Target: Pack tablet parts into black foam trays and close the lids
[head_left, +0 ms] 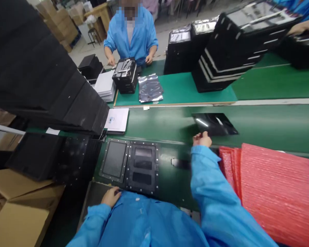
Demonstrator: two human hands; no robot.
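At the near edge of the green work surface, my right hand (202, 139) pinches the near-left corner of a glossy black sheet (217, 125). The sheet reflects light and its left side looks slightly raised over the green belt. Close to my body, my left hand (111, 197) rests on the bench edge with its fingers loosely bent and nothing visible in them. In front of me lies a black frame with three dark rectangular recesses (142, 167) and light studs round its border. Beside it on the left sits a studded frame with a finely textured panel (115, 160).
Red bubble-wrap bags (278, 185) are piled at the right. A tall stack of black foam trays (54, 75) leans at the left, above an open cardboard box (20, 219). Across the belt, a co-worker (131, 34) stands behind silvery bags (150, 88) and stacked black devices (125, 77).
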